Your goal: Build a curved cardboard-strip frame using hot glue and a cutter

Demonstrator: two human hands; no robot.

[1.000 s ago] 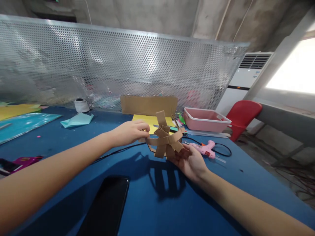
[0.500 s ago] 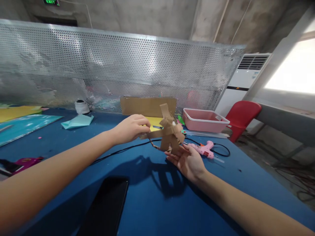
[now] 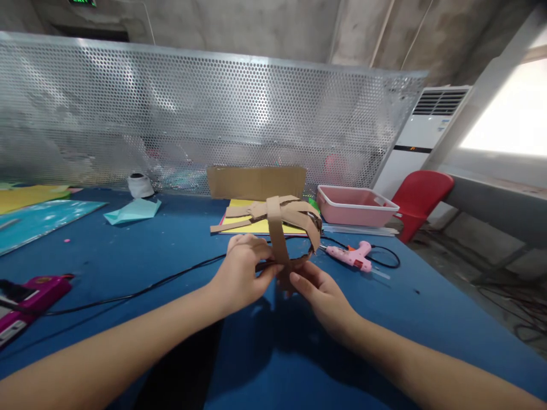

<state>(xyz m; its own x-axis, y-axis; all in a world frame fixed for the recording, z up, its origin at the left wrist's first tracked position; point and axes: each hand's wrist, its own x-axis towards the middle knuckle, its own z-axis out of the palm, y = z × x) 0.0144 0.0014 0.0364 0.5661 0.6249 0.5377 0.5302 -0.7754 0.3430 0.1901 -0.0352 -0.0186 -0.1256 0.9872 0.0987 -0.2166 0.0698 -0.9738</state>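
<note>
Brown cardboard strips bent into a rounded, open frame [image 3: 277, 230] are held just above the blue table. My left hand [image 3: 245, 267] pinches the frame's lower left side between thumb and fingers. On the lower right, my right hand [image 3: 325, 293] grips the bottom, its thumb in front and the other fingers partly hidden behind. Flat cardboard strips [image 3: 231, 227] show over yellow paper [image 3: 241, 203] behind the frame; whether they all join it I cannot tell. A pink glue gun [image 3: 352, 256] lies to the right of the frame.
A black phone [image 3: 179, 370] lies under my left forearm. Beyond are a pink basket [image 3: 359, 208], a cardboard piece [image 3: 256, 182] and folded turquoise paper [image 3: 133, 211]. At left sits a magenta power strip [image 3: 47, 293], its black cord crossing the table. A perforated metal screen [image 3: 192, 114] stands behind.
The cardboard frame has turned, showing its rounded open side, and come lower. My left hand has moved down and nearer, onto its lower side. The right hand now grips with the thumb in front.
</note>
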